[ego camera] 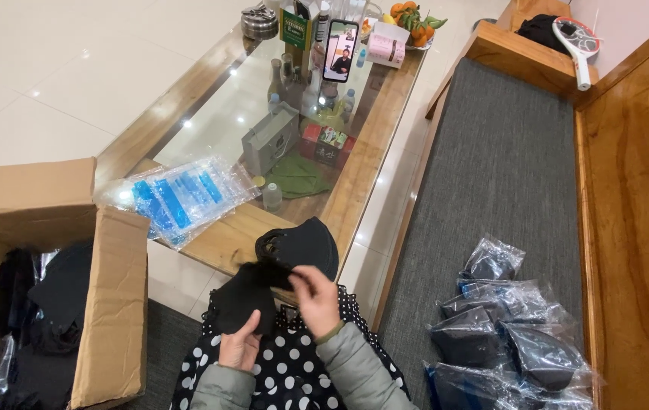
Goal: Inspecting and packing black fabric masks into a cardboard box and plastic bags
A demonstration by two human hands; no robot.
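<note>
My left hand (239, 345) holds a flat black fabric mask (242, 300) from below, over my polka-dot lap. My right hand (315, 298) pinches the top edge of the same black piece, just under a stack of black cup-shaped masks (303, 244) that rests at the near edge of the wooden table (227, 237). Both hands are closed on the fabric.
An open cardboard box (112, 304) with black masks stands at my left. A pile of clear blue-printed bags (180, 196) lies on the glass-topped table. Several bagged black masks (506, 326) lie on the grey bench cushion (506, 167) at right. A phone (340, 50) stands propped at the far end.
</note>
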